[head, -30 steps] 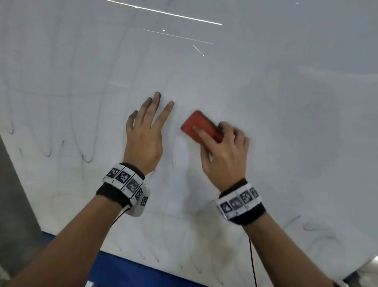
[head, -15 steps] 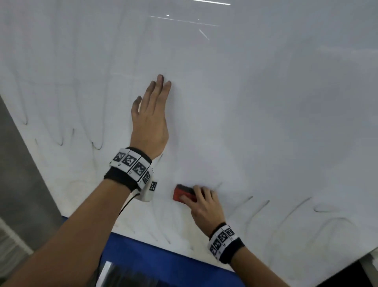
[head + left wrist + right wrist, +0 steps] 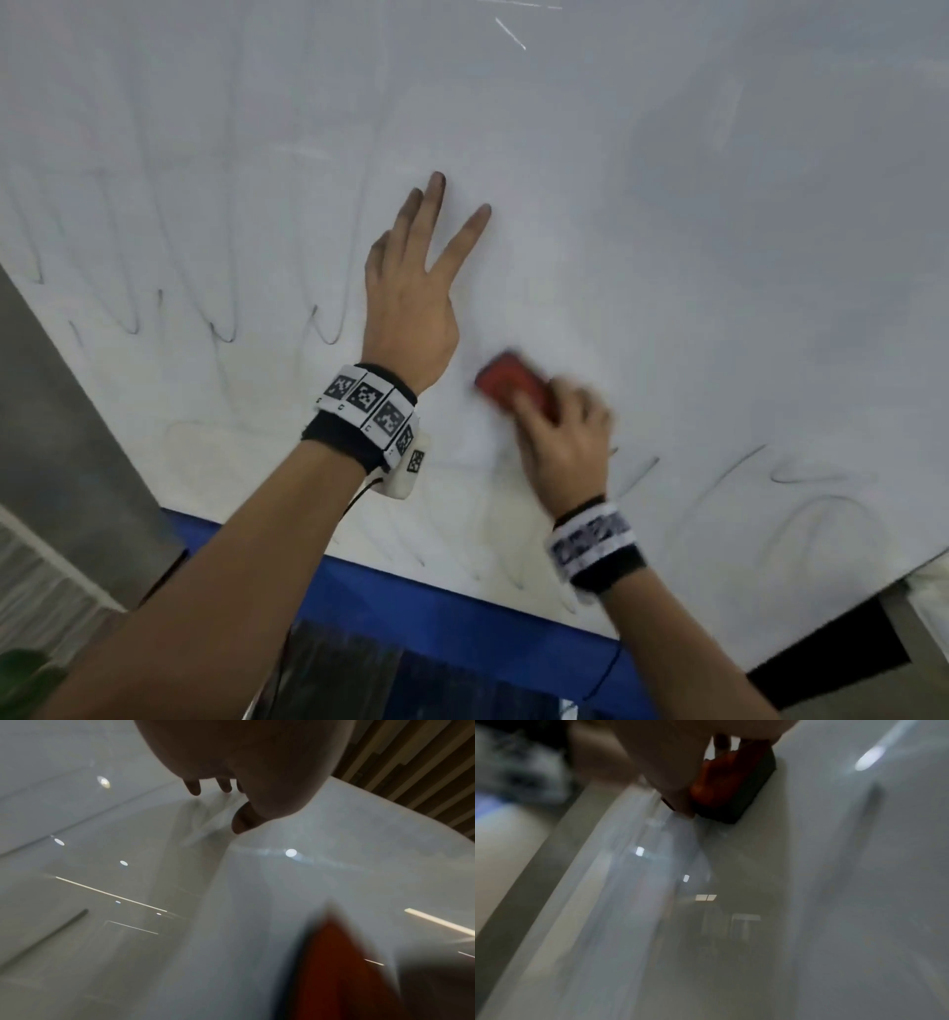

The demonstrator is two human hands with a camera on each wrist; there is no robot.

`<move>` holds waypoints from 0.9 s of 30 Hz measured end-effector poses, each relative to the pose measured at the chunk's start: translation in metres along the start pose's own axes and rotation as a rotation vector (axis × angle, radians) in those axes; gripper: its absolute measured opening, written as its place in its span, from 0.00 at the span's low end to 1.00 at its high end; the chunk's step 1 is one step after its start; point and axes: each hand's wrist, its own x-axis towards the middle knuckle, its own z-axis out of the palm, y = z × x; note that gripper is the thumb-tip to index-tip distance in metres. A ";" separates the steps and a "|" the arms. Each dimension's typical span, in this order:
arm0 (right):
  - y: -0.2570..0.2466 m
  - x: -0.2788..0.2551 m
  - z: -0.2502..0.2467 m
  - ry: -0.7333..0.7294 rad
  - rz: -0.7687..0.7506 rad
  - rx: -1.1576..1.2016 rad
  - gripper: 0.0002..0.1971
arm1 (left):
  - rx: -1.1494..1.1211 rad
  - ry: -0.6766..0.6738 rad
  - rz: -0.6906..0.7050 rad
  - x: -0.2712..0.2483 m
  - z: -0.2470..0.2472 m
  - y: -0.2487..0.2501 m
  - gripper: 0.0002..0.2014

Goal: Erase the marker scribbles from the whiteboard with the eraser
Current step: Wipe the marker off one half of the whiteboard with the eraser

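**Inspector:** Whiteboard (image 3: 667, 257), near edge first. Faint loops of scribbles (image 3: 801, 509) remain along the lower margin, right of the working hand, with fainter traces just above the blue border (image 3: 462, 606). None of that strip is cleared yet.

**Assistant:** And the tool?

**Inspector:** The eraser (image 3: 511, 383), red-backed, sits flat on the board in the lower middle. The right hand (image 3: 565, 452) grasps it, fingers curled over the back. The right wrist view shows the dark felt face (image 3: 744, 797) laid against the surface. The hand is blurred, so I judge it mid-stroke.

**Assistant:** The other hand?

**Inspector:** The left hand (image 3: 411, 303) holds nothing. It lies on the board with fingers straight and spread, just up and left of the eraser, bracing the panel. Its fingertips (image 3: 437, 181) look smudged dark.

**Assistant:** Further out?

**Inspector:** Sharper scribble peaks (image 3: 226, 329) persist at far left, beyond the bracing hand. The upper field looks only grey and hazy.

**Assistant:** Recommendations for this step?

**Inspector:** In my judgement: keep the felt fully flat, not tipped on an edge. Use overlapping passes with even pressure. Finish the lower right loops, then shift the bracing hand so its palm does not cover or smear the left marks. Residual haze probably needs a second pass.
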 end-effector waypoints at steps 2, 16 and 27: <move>-0.008 -0.069 0.021 -0.246 -0.129 -0.035 0.33 | 0.003 0.007 -0.022 -0.001 0.003 0.003 0.46; 0.026 0.012 -0.033 0.198 0.285 0.011 0.20 | -0.084 0.037 -0.107 -0.004 0.010 0.018 0.27; 0.046 -0.047 -0.033 -0.194 -0.081 -0.070 0.29 | -0.103 -0.034 0.160 -0.003 -0.003 0.083 0.30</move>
